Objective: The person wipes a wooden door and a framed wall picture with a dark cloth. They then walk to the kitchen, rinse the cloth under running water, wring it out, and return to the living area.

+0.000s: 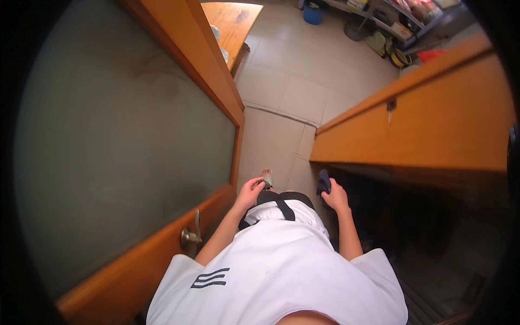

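My right hand (336, 197) is closed around a bunched dark navy cloth (323, 183), out in front of my right hip. The cloth hangs beside the lower edge of an orange wooden panel (406, 138). In front of my left hip, my left hand (248, 194) has its thumb and fingers curled towards each other. A small dark thing (266, 185) shows at its fingertips, over my foot (266, 174); whether I hold it or it is footwear is unclear. Nearest on the left is a wood-framed frosted glass door (130, 154) with a metal handle (190, 237).
Tiled floor (280, 89) runs through the doorway. Beyond the door is a wooden table (231, 20). At the back stand a blue bucket (313, 15) and a loaded metal shelf (386, 20). A key (390, 115) sits in the right panel's lock; deep shadow lies below.
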A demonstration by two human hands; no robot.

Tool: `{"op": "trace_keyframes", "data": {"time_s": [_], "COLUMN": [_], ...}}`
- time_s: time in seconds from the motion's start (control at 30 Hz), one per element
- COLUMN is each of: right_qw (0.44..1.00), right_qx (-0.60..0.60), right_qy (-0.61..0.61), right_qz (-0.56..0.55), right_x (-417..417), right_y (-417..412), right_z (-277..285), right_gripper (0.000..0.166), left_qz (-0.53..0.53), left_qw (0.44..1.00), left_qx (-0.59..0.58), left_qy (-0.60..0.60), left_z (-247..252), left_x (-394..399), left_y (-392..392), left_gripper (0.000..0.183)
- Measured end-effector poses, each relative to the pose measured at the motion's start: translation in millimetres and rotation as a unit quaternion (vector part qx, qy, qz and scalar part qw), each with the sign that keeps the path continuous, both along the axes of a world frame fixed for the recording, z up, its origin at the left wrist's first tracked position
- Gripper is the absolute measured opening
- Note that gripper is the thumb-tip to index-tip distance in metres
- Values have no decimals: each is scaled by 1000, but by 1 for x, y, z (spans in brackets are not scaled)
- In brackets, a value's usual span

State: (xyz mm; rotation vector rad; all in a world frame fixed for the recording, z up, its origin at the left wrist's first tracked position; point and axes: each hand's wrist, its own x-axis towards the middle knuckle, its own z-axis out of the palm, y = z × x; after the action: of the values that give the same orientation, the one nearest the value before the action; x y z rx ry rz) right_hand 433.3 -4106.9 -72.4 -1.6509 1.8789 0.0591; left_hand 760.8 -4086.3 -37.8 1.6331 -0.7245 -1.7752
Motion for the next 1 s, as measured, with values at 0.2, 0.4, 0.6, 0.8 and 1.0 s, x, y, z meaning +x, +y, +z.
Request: {"op": "trace_keyframes", "data": {"time_s": [0.2, 0.4, 0.6, 0.8, 1.0], "right_qw": [1000, 994, 980, 947, 945], "right_qx": [22, -63, -94, -171, -119], "right_qy": [-17, -75, -111, -146, -124], "right_qz": [-2, -54, -133, -228, -279], "right_x": [23, 20, -6, -25, -28], "right_y": [-106, -218, -316, -380, -422], "right_z": [0, 10, 48, 58, 30], "right_gripper": [54, 53, 55, 53, 55], "left_qz": [22, 128, 160, 101, 170], "left_qw": [997, 975, 969, 982, 967], "left_qx": [66, 100, 95, 86, 133], "left_qy": [32, 149, 162, 133, 138], "left_z": [-8, 0, 4, 0, -48], "left_x": [36, 30, -16, -45, -6], "left_y": [-75, -202, -316, -434, -531], "left_gripper": [29, 23, 20, 20, 20]}}
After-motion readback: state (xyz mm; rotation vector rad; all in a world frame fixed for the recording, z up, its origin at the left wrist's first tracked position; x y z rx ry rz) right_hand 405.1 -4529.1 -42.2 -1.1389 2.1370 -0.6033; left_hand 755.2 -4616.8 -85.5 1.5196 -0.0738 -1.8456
